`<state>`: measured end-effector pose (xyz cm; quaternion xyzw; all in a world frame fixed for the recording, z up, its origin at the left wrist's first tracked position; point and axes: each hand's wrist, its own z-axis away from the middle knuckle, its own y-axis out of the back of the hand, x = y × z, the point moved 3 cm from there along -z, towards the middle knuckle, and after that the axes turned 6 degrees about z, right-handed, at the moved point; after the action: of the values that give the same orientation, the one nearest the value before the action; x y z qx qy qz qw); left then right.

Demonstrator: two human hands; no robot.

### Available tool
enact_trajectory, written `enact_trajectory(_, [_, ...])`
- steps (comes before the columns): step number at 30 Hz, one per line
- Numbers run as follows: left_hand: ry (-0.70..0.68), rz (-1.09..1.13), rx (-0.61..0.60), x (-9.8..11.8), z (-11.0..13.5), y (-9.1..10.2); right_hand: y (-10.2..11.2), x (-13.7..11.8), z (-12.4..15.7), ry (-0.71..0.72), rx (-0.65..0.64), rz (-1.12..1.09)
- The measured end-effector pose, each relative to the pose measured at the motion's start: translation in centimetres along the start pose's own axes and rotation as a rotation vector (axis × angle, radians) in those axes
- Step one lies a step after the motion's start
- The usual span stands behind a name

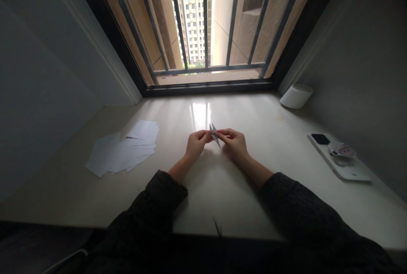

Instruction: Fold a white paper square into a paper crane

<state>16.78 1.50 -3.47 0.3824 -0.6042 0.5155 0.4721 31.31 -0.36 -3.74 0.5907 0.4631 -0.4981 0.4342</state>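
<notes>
Between my two hands, above the middle of the pale sill, is a small piece of folded paper (216,139) with pointed ends. One end points up and away, the other down toward me. My left hand (197,142) pinches it from the left with thumb and fingers. From the right, my right hand (233,140) grips it the same way. The fingertips nearly meet at its middle and hide part of the folds. Both forearms come out of dark sleeves.
Several loose white paper sheets (117,155) lie fanned out at the left. To the right rests a white phone (338,159) with a sticker-like grip on it. A white cylinder (296,96) stands in the back right corner, near the barred window (206,68). The sill's front edge is close to me.
</notes>
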Motion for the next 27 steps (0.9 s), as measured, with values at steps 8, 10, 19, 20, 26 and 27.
enact_trajectory(8, [0.024,-0.003,0.020,0.2,0.2,-0.2,0.0,-0.5,0.2,0.098,0.031,0.148])
enact_trajectory(10, [0.035,0.033,0.039,0.1,0.1,-0.2,0.1,-0.4,0.1,0.091,0.040,0.146])
enact_trajectory(19, [-0.033,-0.095,0.124,0.8,0.1,0.2,-0.2,0.4,0.0,-0.092,-0.070,0.042])
enact_trajectory(20, [-0.038,-0.105,0.114,0.8,0.1,0.1,-0.2,0.4,0.0,-0.098,-0.075,0.024])
enact_trajectory(26, [-0.057,-0.123,0.068,1.0,0.1,0.0,-0.2,0.5,-0.1,-0.095,-0.130,0.011])
enact_trajectory(27, [-0.059,-0.124,0.065,1.0,0.1,0.0,-0.2,0.6,-0.1,-0.097,-0.134,0.011])
